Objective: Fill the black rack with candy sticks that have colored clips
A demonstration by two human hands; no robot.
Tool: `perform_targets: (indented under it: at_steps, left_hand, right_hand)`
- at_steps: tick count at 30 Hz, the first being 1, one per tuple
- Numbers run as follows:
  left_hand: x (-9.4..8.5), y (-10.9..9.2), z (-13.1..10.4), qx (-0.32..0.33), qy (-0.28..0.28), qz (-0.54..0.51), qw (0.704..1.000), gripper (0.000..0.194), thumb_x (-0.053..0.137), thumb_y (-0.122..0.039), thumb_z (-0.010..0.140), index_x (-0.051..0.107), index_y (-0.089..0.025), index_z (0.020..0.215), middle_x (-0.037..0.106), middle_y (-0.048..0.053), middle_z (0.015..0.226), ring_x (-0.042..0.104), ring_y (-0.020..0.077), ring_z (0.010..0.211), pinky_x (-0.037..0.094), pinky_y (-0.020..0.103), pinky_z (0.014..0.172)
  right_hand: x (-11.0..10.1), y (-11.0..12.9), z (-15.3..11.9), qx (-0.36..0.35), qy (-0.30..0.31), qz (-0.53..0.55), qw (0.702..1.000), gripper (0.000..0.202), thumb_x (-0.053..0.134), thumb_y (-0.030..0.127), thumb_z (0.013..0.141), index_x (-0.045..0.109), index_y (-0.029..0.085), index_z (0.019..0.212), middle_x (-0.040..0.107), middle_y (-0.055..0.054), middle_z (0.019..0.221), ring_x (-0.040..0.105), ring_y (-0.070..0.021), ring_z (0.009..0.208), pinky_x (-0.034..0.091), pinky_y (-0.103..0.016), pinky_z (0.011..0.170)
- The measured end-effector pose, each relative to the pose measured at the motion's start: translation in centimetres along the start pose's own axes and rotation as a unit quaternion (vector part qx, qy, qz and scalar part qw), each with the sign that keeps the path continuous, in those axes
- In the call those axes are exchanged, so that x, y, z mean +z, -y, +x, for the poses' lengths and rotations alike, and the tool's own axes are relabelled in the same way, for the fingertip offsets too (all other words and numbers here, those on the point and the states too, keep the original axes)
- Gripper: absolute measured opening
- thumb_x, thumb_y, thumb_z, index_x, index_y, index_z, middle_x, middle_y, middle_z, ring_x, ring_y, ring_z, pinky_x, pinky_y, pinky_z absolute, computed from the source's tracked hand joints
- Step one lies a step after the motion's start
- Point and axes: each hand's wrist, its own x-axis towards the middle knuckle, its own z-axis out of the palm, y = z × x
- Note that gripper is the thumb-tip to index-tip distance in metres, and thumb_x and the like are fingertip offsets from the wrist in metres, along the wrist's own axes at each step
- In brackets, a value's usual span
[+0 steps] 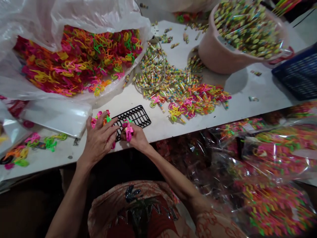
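My left hand (100, 137) is at the table's near edge, its fingers stretched over small pink and green plastic pieces (99, 116) and the left end of a black rack (138, 114). The fingers look apart, though what lies under them is partly hidden. Just to its right, my right hand (138, 136) is closed on a bright pink plastic piece (128, 131), with a bit of green at its top. The rack is a flat black grid of slots lying on the white table, partly covered by both hands.
Behind the left hand lies a big plastic bag (99, 16) of colourful pieces. Patterned tubes (173, 79) are heaped beyond the rack, near a pink bucket (220, 56) full of them. A blue basket (297, 72) stands far right. Filled bags (279, 198) lie below the table edge.
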Motion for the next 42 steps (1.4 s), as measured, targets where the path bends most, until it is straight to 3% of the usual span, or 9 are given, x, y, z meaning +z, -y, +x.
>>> perform_targets:
  at_steps: [7,13,20,25,30,34,37,39,42]
  left_hand:
    - [0.2,-0.3,0.0,-0.020,0.002,-0.004,1.000,0.038,0.037,-0.033,0.097,0.061,-0.032,0.126,0.061,0.002,0.136,0.034,0.0274,0.144,0.012,0.061,0.117]
    - [0.1,-0.4,0.4,-0.008,0.020,0.010,1.000,0.040,0.043,-0.043,0.094,0.056,-0.034,0.131,0.055,0.001,0.143,0.032,0.0313,0.144,0.009,0.063,0.116]
    - [-0.3,-0.1,0.2,0.006,0.006,-0.006,1.000,0.035,0.043,-0.036,0.092,0.063,-0.031,0.120,0.057,0.001,0.141,0.039,0.0294,0.141,0.013,0.060,0.118]
    - [-0.1,-1.0,0.7,-0.029,0.004,0.033,0.999,0.025,0.046,-0.029,0.086,0.071,-0.026,0.087,0.066,0.001,0.129,0.040,0.0323,0.139,0.019,0.065,0.114]
    - [0.3,-1.3,0.9,-0.047,-0.004,0.026,0.999,0.039,0.042,-0.020,0.086,0.068,-0.026,0.115,0.064,0.007,0.132,0.039,0.0325,0.140,0.014,0.069,0.113]
    - [0.2,-1.2,0.6,-0.016,0.025,0.016,0.999,0.043,0.038,-0.025,0.092,0.061,-0.026,0.127,0.061,0.006,0.135,0.033,0.0313,0.144,0.009,0.069,0.114]
    - [0.3,-1.1,0.7,-0.022,0.005,0.016,1.000,0.045,0.042,-0.033,0.093,0.054,-0.025,0.135,0.058,0.008,0.139,0.035,0.0312,0.143,0.008,0.067,0.115]
    - [0.3,-1.1,0.7,-0.030,-0.006,0.014,0.999,0.044,0.044,-0.034,0.092,0.055,-0.025,0.134,0.061,0.008,0.136,0.036,0.0307,0.142,0.008,0.066,0.116]
    - [0.2,-0.9,0.7,-0.016,0.010,0.010,1.000,0.035,0.042,-0.030,0.093,0.067,-0.028,0.117,0.066,0.006,0.129,0.036,0.0314,0.142,0.010,0.068,0.115]
  right_hand:
    - [1.1,-0.4,0.5,-0.053,0.018,-0.214,0.975,0.016,0.055,0.019,0.083,0.060,0.019,0.068,0.060,-0.005,0.085,0.056,-0.0168,0.079,0.044,-0.026,0.070]
    - [0.9,1.0,0.0,-0.061,0.110,-0.369,0.921,0.015,0.055,0.019,0.085,0.069,0.018,0.090,0.064,-0.009,0.116,0.061,-0.0187,0.080,0.044,-0.028,0.068]
    - [0.9,0.1,-0.3,-0.043,0.052,-0.309,0.949,0.019,0.055,0.018,0.086,0.063,0.018,0.068,0.065,-0.005,0.086,0.059,-0.0158,0.077,0.041,-0.025,0.066]
    - [0.9,0.3,-0.3,-0.050,0.075,-0.339,0.936,0.019,0.053,0.016,0.085,0.064,0.018,0.070,0.064,-0.006,0.091,0.059,-0.0165,0.077,0.041,-0.026,0.066]
    - [0.7,2.1,-0.2,-0.070,0.133,-0.401,0.904,0.019,0.054,0.020,0.086,0.068,0.018,0.099,0.063,-0.009,0.112,0.062,-0.0193,0.085,0.044,-0.029,0.070]
    - [0.7,2.5,0.5,-0.051,0.161,-0.434,0.885,0.020,0.051,0.021,0.088,0.067,0.017,0.100,0.063,-0.009,0.117,0.063,-0.0209,0.091,0.046,-0.030,0.073]
    - [1.1,2.0,0.6,-0.044,0.149,-0.438,0.885,0.022,0.052,0.021,0.088,0.064,0.018,0.106,0.060,-0.010,0.124,0.063,-0.0217,0.095,0.047,-0.031,0.076]
    - [1.4,1.6,0.3,-0.044,0.144,-0.425,0.893,0.020,0.052,0.021,0.089,0.064,0.018,0.105,0.061,-0.009,0.122,0.063,-0.0211,0.096,0.048,-0.031,0.076]
    - [1.4,1.0,-0.3,-0.049,0.123,-0.393,0.910,0.019,0.053,0.021,0.090,0.062,0.016,0.105,0.061,-0.011,0.118,0.062,-0.0201,0.100,0.048,-0.028,0.078]
